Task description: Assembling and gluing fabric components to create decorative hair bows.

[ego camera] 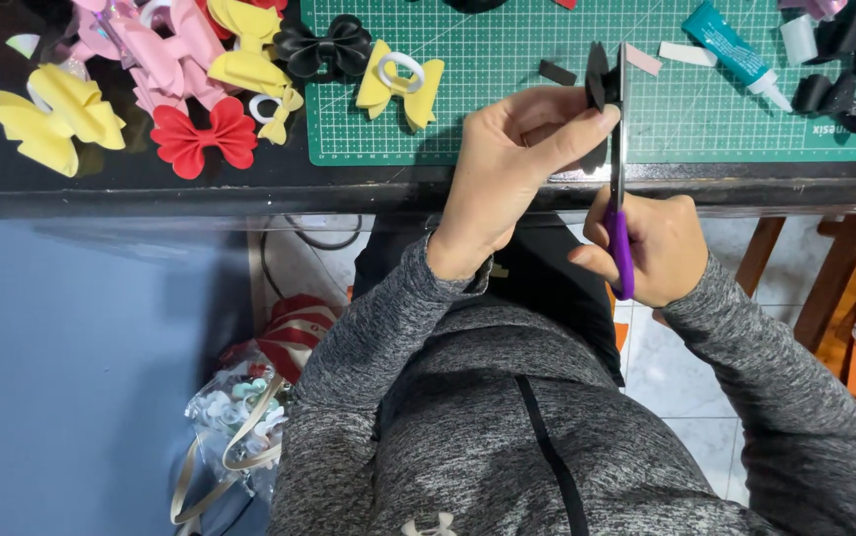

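Right hand [661, 248], purple-handled scissors [618, 179], black foam piece [598, 79]

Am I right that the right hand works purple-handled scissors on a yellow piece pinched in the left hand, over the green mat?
Not quite: the piece is black, not yellow, as the head view shows. The right hand does work the purple-handled scissors on it, pinched in the left hand, over the green mat.

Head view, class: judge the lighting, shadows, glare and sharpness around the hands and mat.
Head view: even, soft light; the green cutting mat shows crisp grid lines without glare; left hand and right hand with the purple-handled scissors are sharp; the black piece loses detail in darkness; shadow under the table edge.
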